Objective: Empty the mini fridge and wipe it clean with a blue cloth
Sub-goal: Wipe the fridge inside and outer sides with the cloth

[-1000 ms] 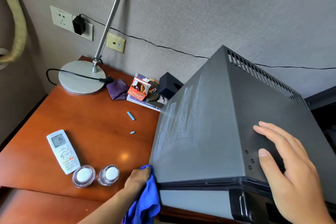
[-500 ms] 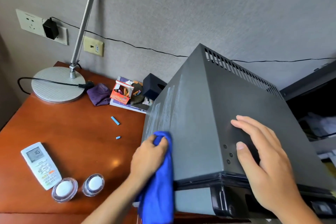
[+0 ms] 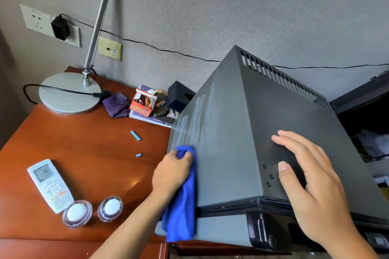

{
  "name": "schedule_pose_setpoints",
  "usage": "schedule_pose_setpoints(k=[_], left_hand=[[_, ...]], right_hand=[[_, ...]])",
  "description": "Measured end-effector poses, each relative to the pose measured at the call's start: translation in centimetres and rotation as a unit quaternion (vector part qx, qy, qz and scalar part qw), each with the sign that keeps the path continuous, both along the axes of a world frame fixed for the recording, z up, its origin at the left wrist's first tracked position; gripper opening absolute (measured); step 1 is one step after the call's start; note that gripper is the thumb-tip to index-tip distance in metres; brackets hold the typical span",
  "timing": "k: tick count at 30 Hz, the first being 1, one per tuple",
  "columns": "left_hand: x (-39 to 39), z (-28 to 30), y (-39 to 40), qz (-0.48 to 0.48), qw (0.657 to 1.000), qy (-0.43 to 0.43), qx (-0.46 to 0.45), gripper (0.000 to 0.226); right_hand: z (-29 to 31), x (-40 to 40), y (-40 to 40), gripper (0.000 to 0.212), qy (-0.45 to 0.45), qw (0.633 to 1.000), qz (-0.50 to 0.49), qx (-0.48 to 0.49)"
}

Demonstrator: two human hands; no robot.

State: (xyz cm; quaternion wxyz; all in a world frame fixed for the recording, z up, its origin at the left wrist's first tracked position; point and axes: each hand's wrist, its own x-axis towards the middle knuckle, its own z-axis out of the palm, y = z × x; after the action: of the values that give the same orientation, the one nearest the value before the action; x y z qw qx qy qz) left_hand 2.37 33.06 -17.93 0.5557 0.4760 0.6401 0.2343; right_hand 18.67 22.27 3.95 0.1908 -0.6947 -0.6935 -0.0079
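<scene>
The mini fridge (image 3: 242, 149) is standing at the right end of the wooden desk (image 3: 84, 153), its back with the vent slots close to the wall, and I am looking down on its top and left side panel. The blue cloth (image 3: 183, 206) is lying against that left panel near the front edge, bunched at the top and hanging loose below. My left hand (image 3: 171, 171) is gripping the bunched part, fingers curled round it, and pressing it to the panel so the fabric is doing the rubbing. Pale streaks are showing on the panel just above the cloth, which I take to be the patch being worked. My right hand (image 3: 307, 178) is lying flat on the fridge's top, fingers spread and straight, holding nothing; I judge it is bracing the box so that the sideways push is not sliding it. The door seam is facing me at the bottom, and I cannot tell whether the inside is emptied. Further left, two small lidded dishes (image 3: 92, 211), a remote control (image 3: 50, 185) and bits of blue chalk (image 3: 135, 135) are sitting well apart from the fridge, with the lamp base (image 3: 69, 93) and a chalk box (image 3: 144, 103) near the wall.
</scene>
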Motion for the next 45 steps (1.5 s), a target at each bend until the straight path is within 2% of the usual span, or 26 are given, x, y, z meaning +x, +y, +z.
schedule_pose_setpoints(k=[3,5,7,11,13,15,17,19,21,24,27,30,33,38,41,45], left_hand=[[1.1,6.4,0.7,0.027,0.99,-0.03,0.136,0.039],[1.2,6.8,1.6,0.035,0.988,-0.073,0.129,0.036],[0.9,3.8,2.8,0.024,0.994,-0.088,0.059,0.035],[-0.7,-8.1,2.7,0.001,0.988,-0.064,-0.137,0.029],[-1.4,-12.6,0.9,0.001,0.971,-0.067,-0.229,0.045],[-1.5,-14.8,0.1,-0.01,0.963,-0.021,-0.268,0.056],[-1.3,-14.0,0.5,0.0,0.964,-0.001,-0.265,0.055],[-0.8,-10.8,1.4,0.013,0.974,-0.009,-0.227,0.05],[-0.1,-6.3,2.2,0.015,0.99,-0.022,-0.142,0.04],[0.6,1.0,2.0,0.032,0.998,-0.056,0.002,0.042],[0.9,4.7,0.8,0.053,0.991,-0.102,0.069,0.034],[0.4,2.9,1.0,0.06,0.989,-0.136,0.02,0.023],[-0.3,-2.7,2.0,0.041,0.993,-0.082,-0.07,0.021],[-1.1,-10.6,-0.2,0.032,0.979,-0.045,-0.198,0.039],[-1.0,-10.3,-0.2,0.044,0.977,-0.053,-0.201,0.045],[-0.4,-4.4,1.7,0.049,0.991,-0.068,-0.108,0.034]], right_hand=[[0.0,-0.1,0.0,0.046,0.003,1.0,0.0,0.003],[0.0,-0.2,0.0,0.046,0.003,1.0,0.001,0.004],[0.0,-0.1,0.0,0.046,-0.007,1.0,0.001,0.002],[0.1,-0.1,0.0,0.046,-0.019,1.0,-0.003,-0.001],[0.1,0.0,0.0,0.045,-0.018,1.0,-0.004,-0.004],[0.2,0.0,0.1,0.045,-0.015,1.0,-0.004,-0.007],[0.2,-0.1,0.1,0.045,-0.017,1.0,-0.003,-0.007],[0.2,0.0,0.0,0.046,-0.022,1.0,0.002,-0.01],[0.3,0.0,0.1,0.046,-0.027,0.999,0.003,-0.016],[0.4,-0.2,0.2,0.047,-0.035,0.999,0.003,-0.03],[0.6,0.0,0.2,0.046,-0.05,0.997,0.011,-0.059],[0.9,-0.4,1.8,0.057,-0.019,0.991,0.007,-0.133],[0.8,-1.1,5.6,0.083,-0.066,0.98,0.026,-0.185],[0.7,-1.4,10.5,0.089,-0.066,0.98,0.025,-0.186],[0.3,-1.1,10.6,0.087,-0.062,0.982,0.029,-0.174],[0.3,-1.3,10.6,0.088,-0.055,0.985,0.026,-0.164]])
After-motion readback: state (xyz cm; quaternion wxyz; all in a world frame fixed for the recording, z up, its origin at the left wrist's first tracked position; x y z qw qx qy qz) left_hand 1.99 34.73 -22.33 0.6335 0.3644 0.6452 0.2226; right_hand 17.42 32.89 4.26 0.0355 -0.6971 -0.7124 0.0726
